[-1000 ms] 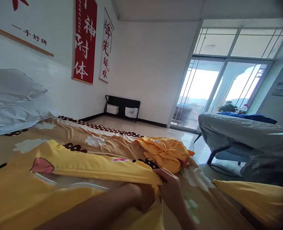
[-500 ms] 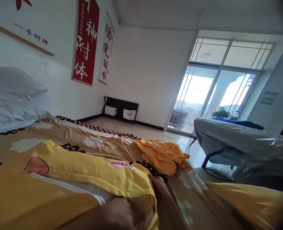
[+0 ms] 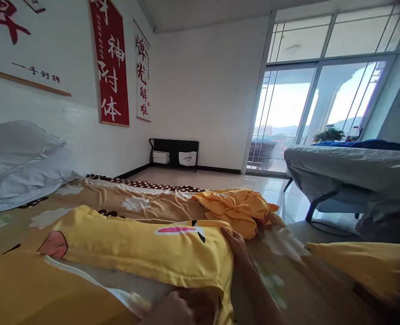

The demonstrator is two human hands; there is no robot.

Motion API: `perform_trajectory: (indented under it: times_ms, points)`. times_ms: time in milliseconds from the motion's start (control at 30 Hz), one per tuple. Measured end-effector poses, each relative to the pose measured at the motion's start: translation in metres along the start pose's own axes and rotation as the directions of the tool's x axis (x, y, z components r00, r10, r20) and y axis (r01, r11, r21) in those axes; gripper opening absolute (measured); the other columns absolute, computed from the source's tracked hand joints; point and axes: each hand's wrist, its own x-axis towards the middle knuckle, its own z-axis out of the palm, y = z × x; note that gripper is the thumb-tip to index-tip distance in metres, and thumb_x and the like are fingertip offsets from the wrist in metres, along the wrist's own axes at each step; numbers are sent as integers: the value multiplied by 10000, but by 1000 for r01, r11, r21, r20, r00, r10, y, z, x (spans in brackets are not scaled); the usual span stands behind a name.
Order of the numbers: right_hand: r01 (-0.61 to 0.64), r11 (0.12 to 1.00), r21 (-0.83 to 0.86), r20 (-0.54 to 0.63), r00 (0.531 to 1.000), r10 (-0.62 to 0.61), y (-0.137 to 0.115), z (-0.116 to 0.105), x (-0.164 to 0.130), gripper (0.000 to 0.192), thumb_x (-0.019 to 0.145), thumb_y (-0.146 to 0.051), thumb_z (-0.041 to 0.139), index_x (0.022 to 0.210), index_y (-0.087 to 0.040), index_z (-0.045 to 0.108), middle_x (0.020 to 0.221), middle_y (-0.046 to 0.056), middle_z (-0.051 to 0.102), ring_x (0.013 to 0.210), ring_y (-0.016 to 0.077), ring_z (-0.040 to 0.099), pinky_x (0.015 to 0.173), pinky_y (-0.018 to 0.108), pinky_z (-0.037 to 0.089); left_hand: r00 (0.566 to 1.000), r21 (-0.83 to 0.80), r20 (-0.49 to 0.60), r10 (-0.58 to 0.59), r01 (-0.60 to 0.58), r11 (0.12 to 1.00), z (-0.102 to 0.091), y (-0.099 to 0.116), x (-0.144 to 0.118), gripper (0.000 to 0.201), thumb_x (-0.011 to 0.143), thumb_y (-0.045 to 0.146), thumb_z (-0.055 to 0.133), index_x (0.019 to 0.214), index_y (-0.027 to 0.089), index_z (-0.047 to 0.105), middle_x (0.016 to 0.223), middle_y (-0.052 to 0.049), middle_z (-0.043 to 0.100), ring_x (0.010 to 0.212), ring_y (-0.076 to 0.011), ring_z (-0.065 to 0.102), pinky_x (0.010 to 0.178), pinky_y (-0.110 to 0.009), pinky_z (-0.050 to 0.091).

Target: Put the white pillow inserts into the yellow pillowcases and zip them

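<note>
While the right hand (image 3: 237, 246) pinches the right end of the yellow cover (image 3: 135, 239) atop the patterned blanket (image 3: 167, 205), the left hand (image 3: 172, 309) sits at its opening, grip partly hidden, cannot tell whether closed. Pale material (image 3: 135, 284) shows inside.

A bed (image 3: 274, 266) bears a tan blanket (image 3: 166, 205) patterned with pale clouds and edged in dotted brown. White pillows (image 3: 20, 149) lie at its left end. A yellow cover (image 3: 132, 239), printed with pink and black markings, extends across the near part; beyond its right end lies a crumpled orange cloth (image 3: 240, 207).
</note>
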Motion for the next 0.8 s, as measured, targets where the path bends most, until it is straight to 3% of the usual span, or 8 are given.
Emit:
perform_trajectory:
  times_ms: [100, 167, 267, 333, 433, 500, 600, 800]
  points:
    - [-44, 999, 19, 12, 999, 44, -2, -3, -3, 442, 467, -486, 815, 633, -113, 644, 578, 60, 642, 534, 174, 574, 497, 275, 440, 999, 17, 30, -20, 19, 1000, -27, 5, 2, 101, 882, 208, 557, 969, 180, 600, 856, -7, 691, 799, -128, 631, 734, -215, 478]
    - [-58, 998, 24, 37, 998, 57, -1, -2, -10, 441, 460, -475, 823, 652, -114, 658, 617, 75, 661, 555, 189, 592, 514, 289, 457, 987, -45, 35, -154, 156, 987, -53, 5, 3, 51, 864, 201, 560, 885, 195, 606, 797, 8, 668, 705, -118, 605, 687, -217, 465]
    - [-38, 997, 66, 79, 996, 33, 0, 3, -20, 429, 483, -453, 818, 751, -143, 691, 761, 92, 706, 671, 227, 640, 585, 308, 492, 921, -92, -31, -389, 385, 918, -83, -4, 6, 350, 802, 205, 590, 1149, 234, 558, 1079, -41, 635, 940, -189, 584, 840, -303, 460]
    - [-17, 994, 111, 91, 996, 7, 0, 5, -25, 426, 475, -417, 825, 799, -168, 701, 843, 88, 717, 740, 238, 652, 634, 313, 504, 878, -52, -15, -478, 477, 878, -84, -16, 9, 553, 748, 214, 625, 1280, 209, 475, 1221, -95, 565, 1070, -257, 525, 925, -402, 427]
    - [-15, 992, 128, 85, 996, 5, -1, 6, -23, 437, 442, -376, 840, 797, -162, 701, 835, 74, 717, 716, 222, 642, 643, 313, 507, 831, 19, 87, -549, 550, 835, -64, -33, 15, 294, 768, 175, 580, 1061, 185, 596, 1078, -88, 608, 982, -255, 542, 862, -417, 440]
    - [-19, 993, 118, 47, 999, 13, 0, 5, -18, 423, 445, -399, 839, 746, -143, 688, 738, 52, 703, 631, 190, 612, 592, 296, 491, 835, 56, 106, -540, 537, 841, -50, -37, 17, 129, 811, 119, 517, 873, 184, 609, 930, -57, 622, 880, -217, 555, 784, -365, 443]
    - [-7, 993, 119, -41, 999, 12, 2, 3, -12, 407, 445, -436, 834, 660, -144, 650, 612, 8, 658, 546, 147, 558, 530, 261, 455, 910, 101, 67, -408, 401, 910, -40, -34, 16, 91, 834, 107, 521, 803, 179, 567, 834, -30, 608, 806, -186, 547, 705, -314, 409]
    - [-3, 986, 169, -17, 1000, 6, -4, 0, -12, 407, 432, -398, 847, 691, -148, 657, 643, 17, 665, 585, 158, 583, 562, 268, 468, 971, 81, -155, -180, 194, 978, -47, -16, 1, 106, 835, 187, 556, 782, 182, 464, 760, -9, 551, 712, -153, 482, 633, -306, 334]
